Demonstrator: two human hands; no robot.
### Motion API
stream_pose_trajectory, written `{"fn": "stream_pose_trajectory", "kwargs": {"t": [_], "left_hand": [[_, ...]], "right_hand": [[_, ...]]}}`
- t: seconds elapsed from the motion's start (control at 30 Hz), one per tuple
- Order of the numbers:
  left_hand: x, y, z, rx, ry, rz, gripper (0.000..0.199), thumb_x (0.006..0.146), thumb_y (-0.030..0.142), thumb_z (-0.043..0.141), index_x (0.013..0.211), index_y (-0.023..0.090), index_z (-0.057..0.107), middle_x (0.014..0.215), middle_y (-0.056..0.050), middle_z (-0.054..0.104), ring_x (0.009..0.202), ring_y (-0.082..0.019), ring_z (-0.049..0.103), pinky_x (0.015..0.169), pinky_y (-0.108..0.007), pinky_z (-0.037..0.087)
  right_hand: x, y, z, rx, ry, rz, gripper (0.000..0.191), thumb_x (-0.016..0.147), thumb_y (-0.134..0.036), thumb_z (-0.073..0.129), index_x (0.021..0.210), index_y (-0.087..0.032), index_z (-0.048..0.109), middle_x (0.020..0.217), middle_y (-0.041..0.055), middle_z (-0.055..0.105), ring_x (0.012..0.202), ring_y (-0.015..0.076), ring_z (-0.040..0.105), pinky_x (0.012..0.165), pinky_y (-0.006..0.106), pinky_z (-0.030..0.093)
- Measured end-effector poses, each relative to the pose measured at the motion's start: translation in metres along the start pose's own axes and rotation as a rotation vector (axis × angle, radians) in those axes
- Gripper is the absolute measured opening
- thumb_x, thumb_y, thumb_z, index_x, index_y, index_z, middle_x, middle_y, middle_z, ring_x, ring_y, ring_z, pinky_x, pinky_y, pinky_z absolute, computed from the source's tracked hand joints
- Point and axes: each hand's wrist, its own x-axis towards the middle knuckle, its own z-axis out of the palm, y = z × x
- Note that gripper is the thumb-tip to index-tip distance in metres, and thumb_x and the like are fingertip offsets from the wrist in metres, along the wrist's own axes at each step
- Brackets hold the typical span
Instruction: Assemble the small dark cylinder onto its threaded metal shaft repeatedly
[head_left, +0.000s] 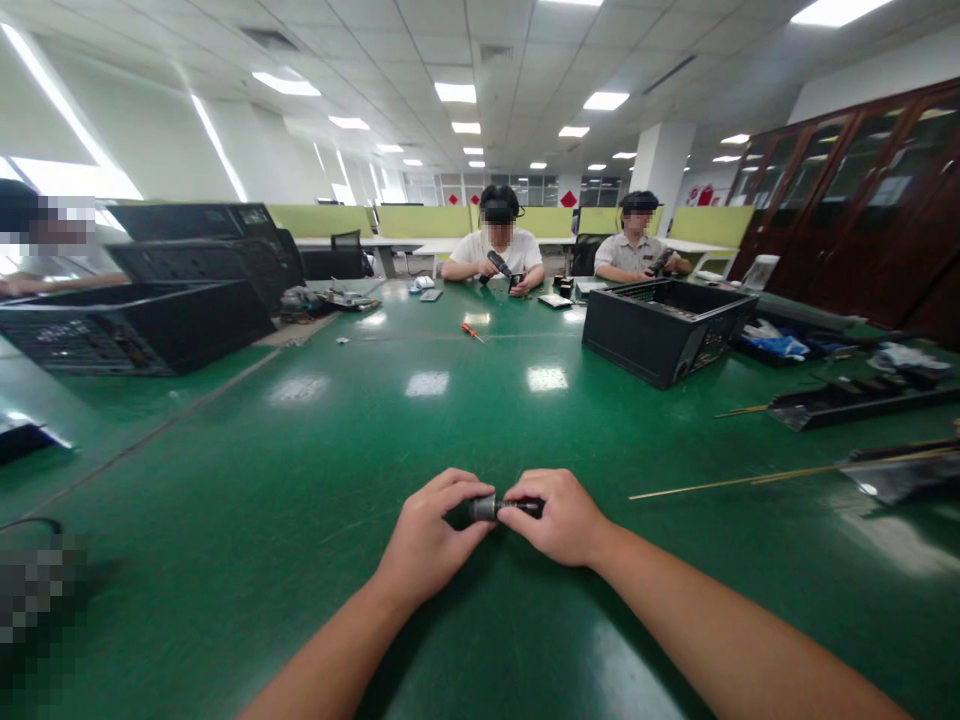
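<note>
My left hand [435, 535] is closed, thumb and fingers pinching a short grey-and-black cylindrical part [484, 508] just above the green tabletop. From the other side my right hand [559, 518] is closed around a slimmer black rod-like part [531, 507], in line with the cylinder. The two pieces meet between my fingertips. Whether they are joined as one tool or only touching, I cannot tell, since my fingers cover much of both.
Black computer cases [667, 330] stand at the right and left [142, 325]. Thin brass-coloured rods [705, 487] stick out at right. An orange screwdriver [471, 331] lies farther off. Across the table a person [491, 245] handles a dark tool; others sit at both sides.
</note>
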Motion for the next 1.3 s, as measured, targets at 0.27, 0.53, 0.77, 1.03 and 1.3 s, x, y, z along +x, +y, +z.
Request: {"fn": "stream_pose_trajectory", "kwargs": {"t": [0.27,0.53,0.77,1.03,1.3], "left_hand": [[-0.0001,-0.0041,-0.0033,0.020,0.008,0.033,0.024,0.078,0.018,0.073,0.100,0.026,0.071,0.100,-0.001,0.066,0.092,-0.015,0.063,0.084,-0.026,0.050],[0.0018,-0.0080,-0.0034,0.009,0.014,0.034,0.024,0.077,0.018,0.074,0.100,0.027,0.071,0.100,0.000,0.066,0.093,-0.014,0.063,0.085,-0.026,0.050],[0.0017,-0.0084,-0.0031,-0.002,0.031,0.019,0.024,0.076,0.017,0.074,0.098,0.026,0.072,0.098,0.000,0.067,0.091,-0.014,0.064,0.083,-0.025,0.050],[0.0026,-0.0081,-0.0027,-0.005,0.046,0.015,0.025,0.075,0.015,0.074,0.098,0.025,0.072,0.097,-0.001,0.067,0.091,-0.015,0.064,0.082,-0.026,0.051],[0.0036,-0.0078,-0.0035,0.002,0.051,0.021,0.023,0.076,0.017,0.073,0.098,0.025,0.072,0.097,-0.002,0.068,0.091,-0.016,0.065,0.082,-0.027,0.051]], "right_hand": [[-0.0001,-0.0012,-0.0001,-0.038,0.014,-0.010,0.010,0.083,-0.027,0.069,0.081,-0.019,0.075,0.074,0.0024,0.070,0.068,0.0151,0.063,0.065,0.026,0.042],[0.0017,-0.0005,0.0000,-0.030,0.030,-0.003,0.009,0.082,-0.026,0.070,0.082,-0.019,0.076,0.075,0.0027,0.071,0.069,0.0154,0.064,0.066,0.026,0.044],[0.0025,-0.0011,0.0005,-0.016,0.041,0.001,0.008,0.082,-0.025,0.070,0.081,-0.019,0.075,0.075,0.0029,0.071,0.068,0.0157,0.064,0.066,0.026,0.044],[0.0011,-0.0013,0.0005,-0.011,0.047,0.016,0.008,0.082,-0.024,0.070,0.079,-0.018,0.075,0.072,0.0026,0.069,0.065,0.0151,0.062,0.063,0.026,0.042],[0.0008,-0.0007,-0.0001,0.001,0.061,0.020,0.007,0.081,-0.023,0.070,0.079,-0.018,0.074,0.071,0.0021,0.069,0.065,0.0146,0.062,0.062,0.026,0.042]]}}
